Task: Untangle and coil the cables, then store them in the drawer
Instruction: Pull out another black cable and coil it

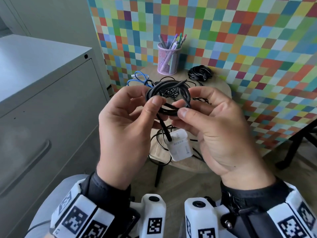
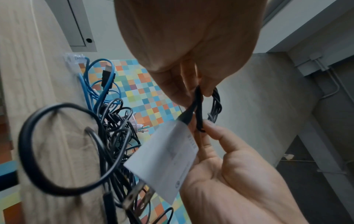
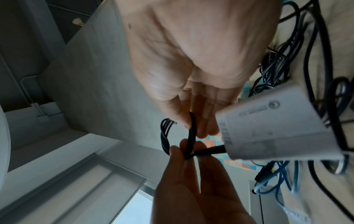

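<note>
The left hand (image 1: 125, 127) pinches one side of a coiled black cable (image 1: 169, 98) between thumb and fingers; the right hand (image 1: 214, 131) pinches the opposite side. The coil is held in the air above the tabletop (image 1: 221, 90). A white charger (image 1: 180, 146) hangs from its end. Beneath lie tangled black cables (image 1: 161, 148), a blue cable (image 1: 139, 79), another black coil (image 1: 199, 73) and a pen cup (image 1: 167, 60).
</note>
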Available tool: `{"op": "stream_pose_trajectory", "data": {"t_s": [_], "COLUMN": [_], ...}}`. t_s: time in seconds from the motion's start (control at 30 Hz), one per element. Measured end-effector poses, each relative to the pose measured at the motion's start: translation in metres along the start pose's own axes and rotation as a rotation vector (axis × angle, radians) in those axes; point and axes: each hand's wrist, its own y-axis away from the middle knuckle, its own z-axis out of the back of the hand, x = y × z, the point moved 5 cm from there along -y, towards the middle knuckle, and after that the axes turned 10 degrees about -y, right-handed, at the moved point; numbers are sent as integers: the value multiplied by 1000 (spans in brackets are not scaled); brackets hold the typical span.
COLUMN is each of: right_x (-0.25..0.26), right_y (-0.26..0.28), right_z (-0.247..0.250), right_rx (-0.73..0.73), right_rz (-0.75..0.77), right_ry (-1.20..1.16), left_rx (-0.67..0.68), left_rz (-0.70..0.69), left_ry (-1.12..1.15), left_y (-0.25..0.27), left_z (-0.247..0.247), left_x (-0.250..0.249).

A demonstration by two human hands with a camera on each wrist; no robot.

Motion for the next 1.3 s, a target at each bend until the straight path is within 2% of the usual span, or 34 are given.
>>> {"op": "stream_pose_trajectory", "data": {"t_s": [0.17, 0.43, 0.7, 1.0, 1.13, 1.3], "right_x": [-4, 5, 19, 20, 16, 23], "right_y": [0, 3, 5, 7, 4, 0], "right_z": [-5, -14, -11, -8, -8, -1], "right_rx": [-29, 81, 290, 379, 299, 206], "right_rz": [26, 123, 119, 142, 217, 272], "right_ry": [-95, 69, 249, 406, 524, 532], "left_rx": [-62, -58, 115, 296, 247, 218], "left_rz": [-98, -10, 161, 374, 313, 185], "left_ry": [-62, 0, 156, 188, 202, 216], "left_y": [2, 3, 1, -1, -4, -2], "left_z": [0, -2, -6, -6, -3, -3], "left_x": [3, 6, 5, 13, 10, 3]}}
